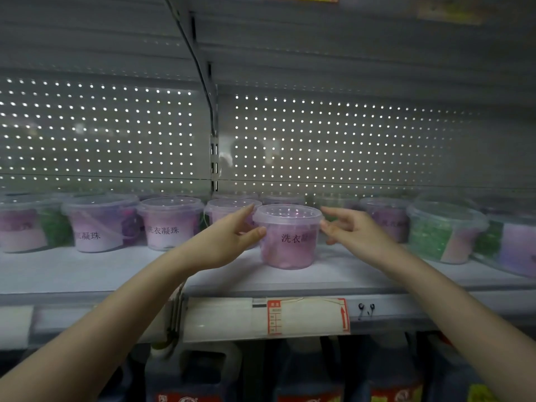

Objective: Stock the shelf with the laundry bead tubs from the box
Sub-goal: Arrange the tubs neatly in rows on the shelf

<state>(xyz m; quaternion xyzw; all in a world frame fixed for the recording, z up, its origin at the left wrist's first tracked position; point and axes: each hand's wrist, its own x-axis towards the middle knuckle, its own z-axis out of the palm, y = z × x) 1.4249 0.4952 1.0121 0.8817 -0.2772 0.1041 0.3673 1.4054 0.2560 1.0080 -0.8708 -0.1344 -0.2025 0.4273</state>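
Note:
A clear-lidded tub of pink laundry beads point(290, 242) stands on the white shelf point(116, 271), in front of the back row. My left hand point(229, 236) cups its left side, thumb on the front wall and fingers reaching round behind the rim. At the tub's right rim, my right hand point(351, 230) hovers with its fingers apart and the tips level with the lid; I cannot tell whether they touch. The box is out of view.
A row of similar tubs lines the back: pink ones point(169, 223) to the left, green ones point(441, 233) to the right. A perforated back panel point(333, 140) rises behind. A price tag point(307, 316) hangs on the shelf edge, with large jugs point(191, 372) below.

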